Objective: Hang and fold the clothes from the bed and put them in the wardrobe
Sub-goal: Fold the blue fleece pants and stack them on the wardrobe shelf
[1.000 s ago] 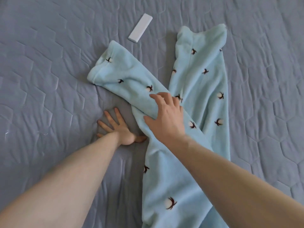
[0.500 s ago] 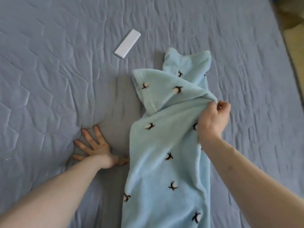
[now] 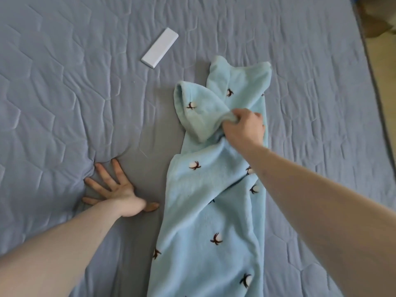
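Observation:
Light blue fleece trousers (image 3: 212,198) with a dark-and-white cotton-flower print lie lengthwise on the grey-blue quilted bed (image 3: 64,103). One leg is folded over the other, and its cuff opening faces left at the far end. My right hand (image 3: 244,127) is closed on a bunch of that folded leg, over the middle of the garment. To the left of the trousers, my left hand (image 3: 113,187) presses flat on the bedspread with fingers spread, apart from the fabric.
A white rectangular remote-like bar (image 3: 159,47) lies on the bed beyond the trousers, to the left. The bed's right edge (image 3: 372,82) runs along the far right, with beige floor past it.
My right hand pulled the left trouser leg across onto the right one, then shifted its grip inward to the middle. The left hand stayed planted on the bed.

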`<state>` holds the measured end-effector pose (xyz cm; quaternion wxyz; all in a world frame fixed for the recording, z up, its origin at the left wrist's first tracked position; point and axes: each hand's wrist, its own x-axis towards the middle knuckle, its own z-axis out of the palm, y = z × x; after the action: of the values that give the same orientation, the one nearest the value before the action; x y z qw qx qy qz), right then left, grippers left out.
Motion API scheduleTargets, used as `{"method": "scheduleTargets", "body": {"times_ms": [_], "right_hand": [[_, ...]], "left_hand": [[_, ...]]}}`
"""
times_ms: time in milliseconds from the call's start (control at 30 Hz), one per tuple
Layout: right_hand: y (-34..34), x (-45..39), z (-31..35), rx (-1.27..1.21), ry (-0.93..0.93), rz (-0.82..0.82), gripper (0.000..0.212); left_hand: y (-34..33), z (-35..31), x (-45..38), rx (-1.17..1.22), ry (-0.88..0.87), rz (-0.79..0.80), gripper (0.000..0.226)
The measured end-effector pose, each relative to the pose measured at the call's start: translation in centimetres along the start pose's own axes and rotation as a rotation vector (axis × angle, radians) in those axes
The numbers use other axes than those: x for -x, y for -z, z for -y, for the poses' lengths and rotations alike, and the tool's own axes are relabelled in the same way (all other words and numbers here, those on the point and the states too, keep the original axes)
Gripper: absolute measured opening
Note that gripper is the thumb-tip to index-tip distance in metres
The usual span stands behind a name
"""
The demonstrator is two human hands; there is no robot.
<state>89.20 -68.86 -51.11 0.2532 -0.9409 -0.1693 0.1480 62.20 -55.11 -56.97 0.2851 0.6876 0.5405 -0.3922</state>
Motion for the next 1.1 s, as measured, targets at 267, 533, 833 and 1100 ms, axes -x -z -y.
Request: {"method": "scheduleTargets", "body": {"times_ms": [267,533,833,1100], "right_hand": [[7.7,-8.3,1.3,-0.506,-0.515,-0.193,0.052],[2.7,5.3,-6.6,-0.294,-0.517,0.002,0.070],[1.3,16.8,-11.0,-0.355,-0.484,-0.215,0.048],[2.4,21.9,-13.5,-0.367,-0.678,-0.006,0.065]], "left_hand": [[0.1,0.0,0.2,-0.008,0.007,0.005,0.186],[0.6,-0.3,1.6,-0.031,-0.001,-0.002,0.182],[-0.8,0.3,1.3,-0.036,-0.005,-0.131,0.181],[-5.3,4.9,2.2,0.006,-0.188,-0.338,0.139]]}}
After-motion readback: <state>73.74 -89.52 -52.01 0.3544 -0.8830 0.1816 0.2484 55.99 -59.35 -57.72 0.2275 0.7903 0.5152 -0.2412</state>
